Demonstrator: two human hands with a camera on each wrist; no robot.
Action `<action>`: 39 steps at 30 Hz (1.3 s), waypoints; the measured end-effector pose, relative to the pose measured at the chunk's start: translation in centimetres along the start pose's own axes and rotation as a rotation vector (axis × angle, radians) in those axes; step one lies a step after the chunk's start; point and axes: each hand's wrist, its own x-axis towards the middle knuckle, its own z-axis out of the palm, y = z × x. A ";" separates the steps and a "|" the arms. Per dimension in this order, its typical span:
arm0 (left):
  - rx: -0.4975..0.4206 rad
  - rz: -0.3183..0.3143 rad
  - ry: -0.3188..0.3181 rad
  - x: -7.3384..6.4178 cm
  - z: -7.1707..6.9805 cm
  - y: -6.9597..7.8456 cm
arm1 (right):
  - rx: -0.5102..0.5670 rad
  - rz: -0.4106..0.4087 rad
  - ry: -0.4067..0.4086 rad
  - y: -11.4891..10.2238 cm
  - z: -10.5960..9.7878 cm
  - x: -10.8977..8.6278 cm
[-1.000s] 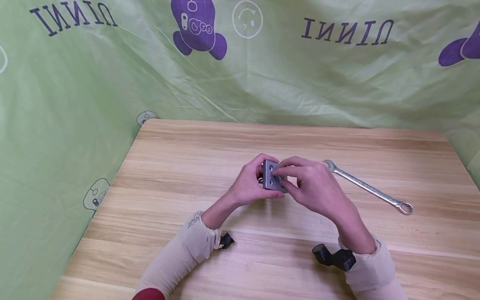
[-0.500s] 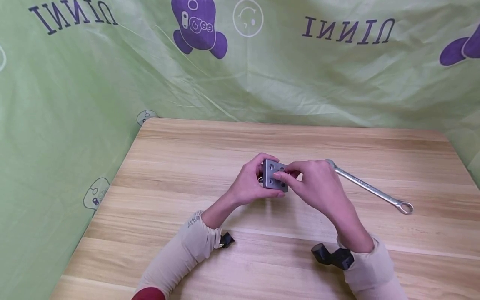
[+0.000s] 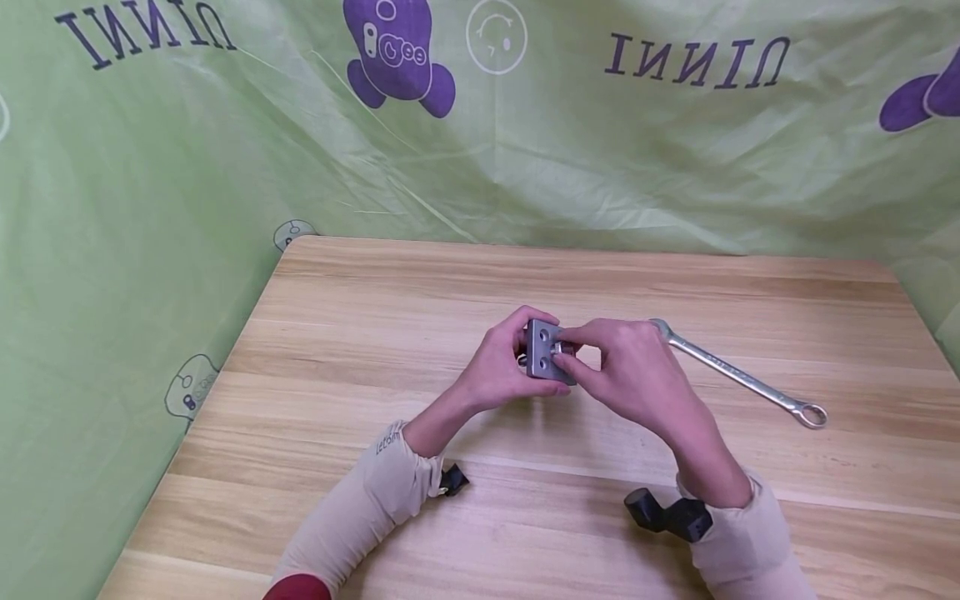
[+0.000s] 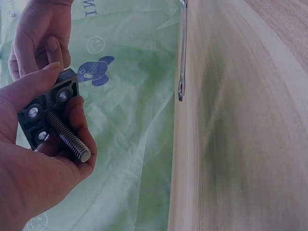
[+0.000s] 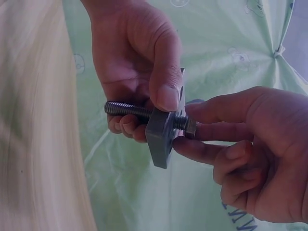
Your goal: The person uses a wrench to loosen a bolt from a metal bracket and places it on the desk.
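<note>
My left hand (image 3: 491,367) grips a grey square plate (image 3: 536,350) with holes in it, fingers along its edges, held up over the table. A threaded bolt (image 5: 129,109) runs through the plate's middle. In the left wrist view, the long threaded end of the bolt (image 4: 70,137) sticks out on the palm side, near the curled fingers. On the other face, the fingertips of my right hand (image 3: 641,367) pinch the hex head of the bolt (image 5: 191,129). A short stretch of thread shows between that head and the plate.
A combination wrench (image 3: 738,375) lies slantwise on the wooden table (image 3: 360,333), right of my right hand. Black wrist-worn devices (image 3: 666,513) sit at both sleeves. A green printed sheet (image 3: 555,167) hangs behind the table and at its left.
My right fingers have shifted around the bolt head, changing their hold, and the head now shows between thumb and finger. The left hand and plate stay in place.
</note>
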 end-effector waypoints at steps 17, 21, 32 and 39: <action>0.005 -0.001 0.005 0.1 0.0 -0.2 | 0.062 -0.010 0.061 0.0 0.1 0.0; 0.005 -0.005 0.004 0.1 0.0 -0.2 | 0.048 0.116 0.041 0.0 -0.1 0.1; 0.021 -0.025 0.003 0.0 0.1 -0.1 | 0.035 0.241 -0.053 -0.2 0.0 0.3; 0.014 -0.025 0.002 0.0 0.1 -0.2 | 0.011 0.150 -0.012 -0.1 0.3 0.2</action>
